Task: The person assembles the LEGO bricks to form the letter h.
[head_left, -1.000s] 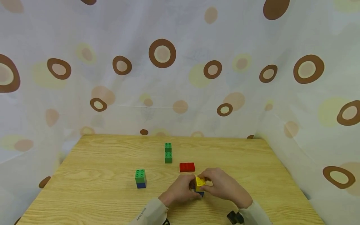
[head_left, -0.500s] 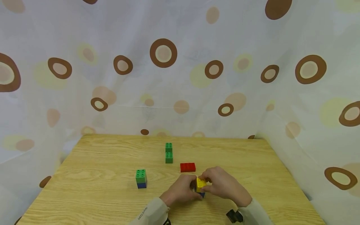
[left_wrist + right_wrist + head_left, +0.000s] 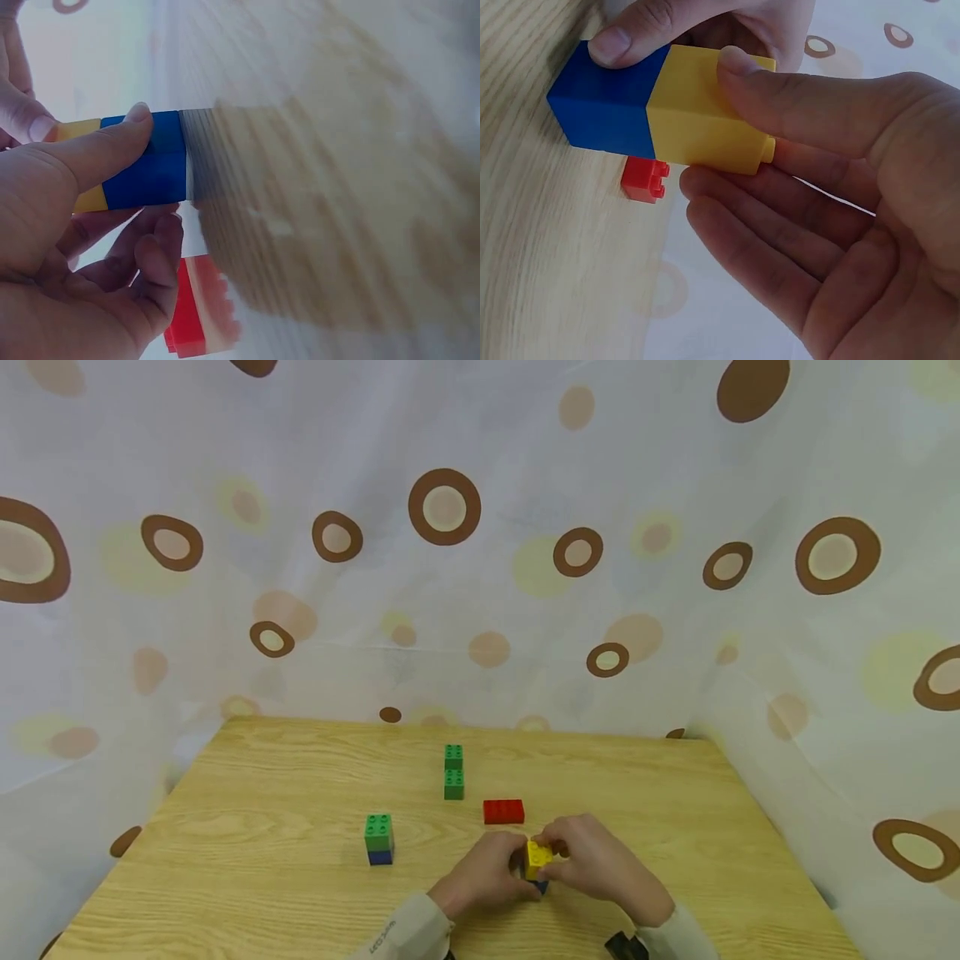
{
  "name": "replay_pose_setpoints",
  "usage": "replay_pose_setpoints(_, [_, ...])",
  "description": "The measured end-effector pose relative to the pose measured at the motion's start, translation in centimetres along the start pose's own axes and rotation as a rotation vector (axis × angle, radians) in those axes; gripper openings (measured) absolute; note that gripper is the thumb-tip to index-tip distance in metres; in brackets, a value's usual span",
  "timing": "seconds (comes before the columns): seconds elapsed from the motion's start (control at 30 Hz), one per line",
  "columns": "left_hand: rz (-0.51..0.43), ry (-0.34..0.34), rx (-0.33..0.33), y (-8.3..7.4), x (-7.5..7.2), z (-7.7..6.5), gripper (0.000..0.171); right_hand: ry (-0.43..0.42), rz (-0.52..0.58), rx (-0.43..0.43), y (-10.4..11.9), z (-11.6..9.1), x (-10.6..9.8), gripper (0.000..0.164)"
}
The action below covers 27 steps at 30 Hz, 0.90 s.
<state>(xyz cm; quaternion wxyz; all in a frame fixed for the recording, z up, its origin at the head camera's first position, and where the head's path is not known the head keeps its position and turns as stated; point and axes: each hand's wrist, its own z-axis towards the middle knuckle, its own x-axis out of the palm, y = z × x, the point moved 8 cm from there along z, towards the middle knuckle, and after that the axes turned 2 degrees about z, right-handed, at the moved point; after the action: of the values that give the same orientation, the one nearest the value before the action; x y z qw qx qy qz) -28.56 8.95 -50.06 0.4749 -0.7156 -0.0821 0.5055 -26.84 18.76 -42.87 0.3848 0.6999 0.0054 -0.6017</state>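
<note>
A yellow brick (image 3: 537, 858) sits on top of a blue brick (image 3: 604, 101), and their sides line up with no gap visible in the right wrist view. My left hand (image 3: 487, 872) grips the blue brick, its thumb lying across one side. From the other side, my right hand (image 3: 600, 864) pinches the yellow brick between thumb and fingers. In the head view the hands hide most of the blue brick. Just beyond the hands lies a red brick (image 3: 503, 812).
To the left stands a green brick (image 3: 378, 832) on a dark blue brick (image 3: 380, 857). Farther back are two green bricks (image 3: 453, 787) in line, one behind the other. The wooden table (image 3: 262, 827) is bordered by a patterned white curtain (image 3: 487, 593).
Both hands keep their hold on the yellow and blue bricks in the same spot. Only the head view has shifted slightly.
</note>
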Motion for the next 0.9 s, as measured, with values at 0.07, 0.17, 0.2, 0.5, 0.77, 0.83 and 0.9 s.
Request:
replay_pose_setpoints(0.07, [0.023, -0.002, -0.005, 0.1, 0.1, 0.0, 0.031, 0.006, 0.012, 0.003, -0.2, -0.1, 0.1, 0.022])
replay_pose_setpoints(0.17, [0.115, -0.007, -0.008, -0.1, 0.0, -0.3, 0.029, 0.017, 0.019, 0.008, -0.4, -0.1, 0.3, 0.023])
replay_pose_setpoints(0.2, [0.126, 0.002, -0.022, 0.0, 0.1, -0.5, 0.027, 0.023, 0.019, 0.013, -0.4, -0.1, 0.4, 0.024])
replay_pose_setpoints(0.5, [0.326, -0.017, -0.046, -0.7, -3.2, -4.5, 0.043, 0.043, -0.062, 0.033, -0.6, -0.4, 1.0, 0.033])
replay_pose_setpoints(0.77, [0.352, -0.358, 0.048, -1.0, -11.2, -9.8, 0.036, 0.086, -0.079, 0.026, -0.3, -0.6, 1.3, 0.052])
replay_pose_setpoints(0.83, [0.355, -0.424, 0.031, -0.3, -12.8, -10.9, 0.038, 0.083, -0.095, 0.030, -0.2, -0.8, 1.3, 0.055])
replay_pose_setpoints(0.9, [0.365, -0.453, -0.022, 0.9, -14.1, -11.8, 0.043, 0.077, -0.111, 0.029, -0.2, -0.8, 1.3, 0.056])
